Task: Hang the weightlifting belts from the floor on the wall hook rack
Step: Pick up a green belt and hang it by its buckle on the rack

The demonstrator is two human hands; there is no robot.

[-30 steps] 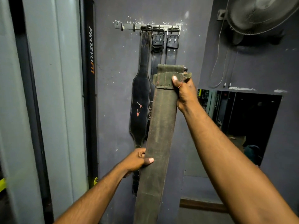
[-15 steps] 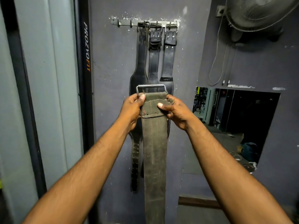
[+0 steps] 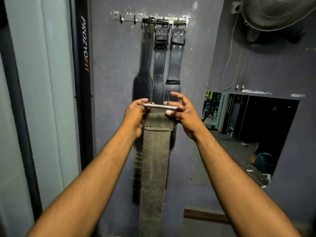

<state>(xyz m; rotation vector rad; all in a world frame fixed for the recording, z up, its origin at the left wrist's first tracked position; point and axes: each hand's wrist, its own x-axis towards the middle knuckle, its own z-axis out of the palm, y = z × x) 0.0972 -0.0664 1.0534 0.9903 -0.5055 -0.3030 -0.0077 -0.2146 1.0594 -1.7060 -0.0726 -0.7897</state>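
Worn olive-green belt point(image 3: 156, 151), stitched and frayed, steel buckle point(image 3: 159, 106) on top, held upright below wall hook rack point(image 3: 150, 19). Left hand point(image 3: 135, 115) and right hand point(image 3: 185, 113) clamped on buckle end.

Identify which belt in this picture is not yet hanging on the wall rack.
The grey-green belt, held by its buckle in both hands; the three black belts hang from the rack.

Dim where I stand; light falls from above on the wall point(image 3: 111, 100), soft shadows under the rack point(image 3: 150, 18). Left of it, the frame point(image 3: 82, 82) bows and smears slightly.
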